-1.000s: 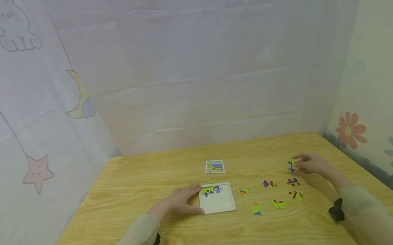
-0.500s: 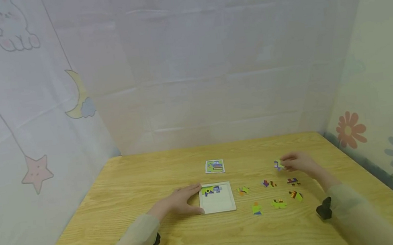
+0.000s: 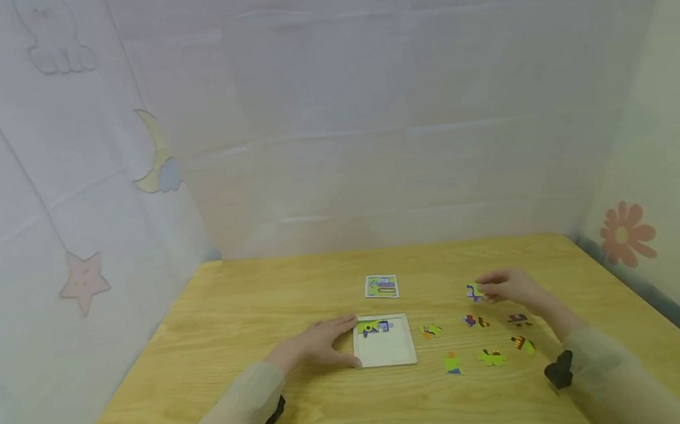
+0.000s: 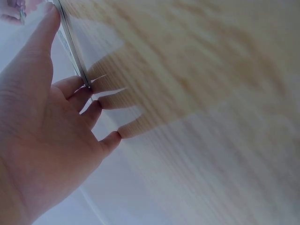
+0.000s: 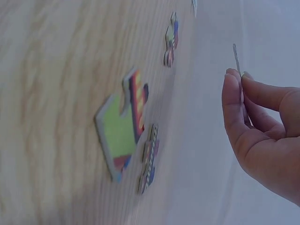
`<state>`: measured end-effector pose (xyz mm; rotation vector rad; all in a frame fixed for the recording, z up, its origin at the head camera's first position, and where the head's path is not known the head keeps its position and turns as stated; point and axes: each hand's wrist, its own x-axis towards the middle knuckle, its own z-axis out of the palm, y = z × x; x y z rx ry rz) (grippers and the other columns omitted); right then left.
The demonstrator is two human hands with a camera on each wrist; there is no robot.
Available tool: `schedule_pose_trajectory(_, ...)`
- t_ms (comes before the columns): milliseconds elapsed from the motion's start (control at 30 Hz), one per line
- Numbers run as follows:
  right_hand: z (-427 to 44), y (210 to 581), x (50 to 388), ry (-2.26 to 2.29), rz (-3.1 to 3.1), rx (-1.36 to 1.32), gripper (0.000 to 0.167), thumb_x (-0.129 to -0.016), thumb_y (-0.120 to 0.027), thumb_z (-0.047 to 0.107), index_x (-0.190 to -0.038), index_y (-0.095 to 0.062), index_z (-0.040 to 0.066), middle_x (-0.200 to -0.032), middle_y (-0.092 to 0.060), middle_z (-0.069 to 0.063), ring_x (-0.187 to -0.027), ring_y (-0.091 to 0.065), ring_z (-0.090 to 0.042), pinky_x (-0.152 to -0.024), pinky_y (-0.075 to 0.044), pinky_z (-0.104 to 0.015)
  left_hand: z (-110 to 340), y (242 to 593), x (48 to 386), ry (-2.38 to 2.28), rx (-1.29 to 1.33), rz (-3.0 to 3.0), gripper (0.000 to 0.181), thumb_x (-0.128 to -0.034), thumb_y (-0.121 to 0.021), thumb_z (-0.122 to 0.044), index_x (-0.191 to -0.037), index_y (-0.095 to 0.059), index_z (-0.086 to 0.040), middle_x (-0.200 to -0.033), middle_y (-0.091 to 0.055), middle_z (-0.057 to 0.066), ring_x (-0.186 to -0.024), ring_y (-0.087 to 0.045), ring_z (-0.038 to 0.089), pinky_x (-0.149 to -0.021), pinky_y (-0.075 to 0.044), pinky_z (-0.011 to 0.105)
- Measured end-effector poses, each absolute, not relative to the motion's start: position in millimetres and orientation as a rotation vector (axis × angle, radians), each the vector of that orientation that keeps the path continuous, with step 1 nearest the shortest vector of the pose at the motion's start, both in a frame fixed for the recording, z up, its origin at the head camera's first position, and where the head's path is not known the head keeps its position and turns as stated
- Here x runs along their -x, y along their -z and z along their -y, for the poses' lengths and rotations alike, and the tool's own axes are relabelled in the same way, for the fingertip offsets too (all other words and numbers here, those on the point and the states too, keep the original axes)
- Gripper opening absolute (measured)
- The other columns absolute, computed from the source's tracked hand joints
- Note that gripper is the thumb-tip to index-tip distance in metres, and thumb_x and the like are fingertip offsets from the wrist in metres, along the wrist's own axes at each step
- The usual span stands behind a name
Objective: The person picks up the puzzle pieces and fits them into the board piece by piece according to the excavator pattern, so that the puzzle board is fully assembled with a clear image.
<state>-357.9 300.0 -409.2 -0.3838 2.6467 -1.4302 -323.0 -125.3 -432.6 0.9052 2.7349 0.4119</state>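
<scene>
My right hand point(image 3: 508, 286) pinches a green-and-purple jigsaw piece point(image 3: 472, 291) between thumb and fingers, above the back right of the table. In the right wrist view that piece point(image 5: 237, 58) appears edge-on. A white puzzle tray point(image 3: 387, 350) lies near the middle; green and purple pieces point(image 3: 369, 328) fill part of its upper left. Along the tray's left edge rests my left hand point(image 3: 324, 344), fingers at the far corner and thumb at the near one. From the left wrist, fingertips point(image 4: 111, 138) touch the tabletop and the thumb lies against the tray's edge point(image 4: 70, 40).
Several loose jigsaw pieces are scattered right of the tray, among them a green-and-orange one point(image 3: 452, 363) and a striped one point(image 3: 524, 345). Behind the tray lies a small picture card point(image 3: 381, 287). Fabric walls stand behind the wooden table point(image 3: 297, 280) and at both sides.
My right hand has carried the jigsaw piece leftward from the far right of the table. My left hand stays at the tray. The head view has turned slightly left.
</scene>
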Motion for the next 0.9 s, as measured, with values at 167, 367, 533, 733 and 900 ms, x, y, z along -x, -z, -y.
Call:
schedule_pose_trajectory(167,-288.8,408.4,357.9,1.463,-2.595,0.4,0.043,-0.094,-0.058,0.02,-0.125,-0.052,-0.01,-0.106,-0.064,-0.02,-0.093,-0.065,-0.031,-0.085,-0.054,-0.044,124.7,431.2,323.5,-0.399,-0.905,-2.733,0.086,-0.0831,-0.061,-0.057,-0.149,-0.027,-0.014,-0.156,-0.023,0.004,-0.143,-0.023,0.026,-0.116,-0.016,0.052)
schedule_pose_trajectory(367,-273.1,406.5,358.7,1.449,-2.539,0.483,0.041,-0.094,-0.058,0.019,-0.123,-0.052,-0.009,-0.105,-0.064,-0.021,-0.091,-0.064,-0.031,-0.083,-0.055,-0.044,125.6,431.2,322.9,-0.396,-0.907,-2.734,0.085,-0.0833,-0.061,-0.057,-0.149,-0.027,-0.014,-0.156,-0.023,0.004,-0.142,-0.023,0.027,-0.116,-0.016,0.052)
schedule_pose_trajectory(533,-262.0,406.7,359.0,1.413,-2.537,0.528,0.04,-0.094,-0.058,0.02,-0.121,-0.052,-0.009,-0.105,-0.063,-0.019,-0.088,-0.064,-0.022,-0.082,-0.055,-0.043,125.7,431.3,322.0,-0.402,-0.933,-2.727,0.085,-0.0842,-0.061,-0.055,-0.149,-0.027,-0.012,-0.156,-0.023,0.006,-0.142,-0.023,0.028,-0.115,-0.015,0.054)
schedule_pose_trajectory(733,-251.2,405.4,359.5,1.413,-2.525,0.549,0.04,-0.094,-0.059,0.02,-0.12,-0.053,-0.009,-0.103,-0.063,-0.019,-0.09,-0.063,-0.033,-0.081,-0.055,-0.045,126.3,432.3,322.8,-0.415,-0.925,-2.725,0.086,-0.0828,-0.061,-0.057,-0.149,-0.027,-0.013,-0.156,-0.022,0.005,-0.143,-0.022,0.027,-0.116,-0.014,0.053)
schedule_pose_trajectory(900,-240.5,403.9,359.9,1.413,-2.531,0.555,0.039,-0.093,-0.059,0.02,-0.119,-0.055,-0.008,-0.104,-0.063,-0.023,-0.09,-0.065,-0.032,-0.08,-0.056,-0.044,128.0,429.7,323.5,-0.415,-0.934,-2.723,0.087,-0.0826,-0.061,-0.057,-0.149,-0.027,-0.012,-0.156,-0.022,0.006,-0.143,-0.022,0.028,-0.115,-0.014,0.054)
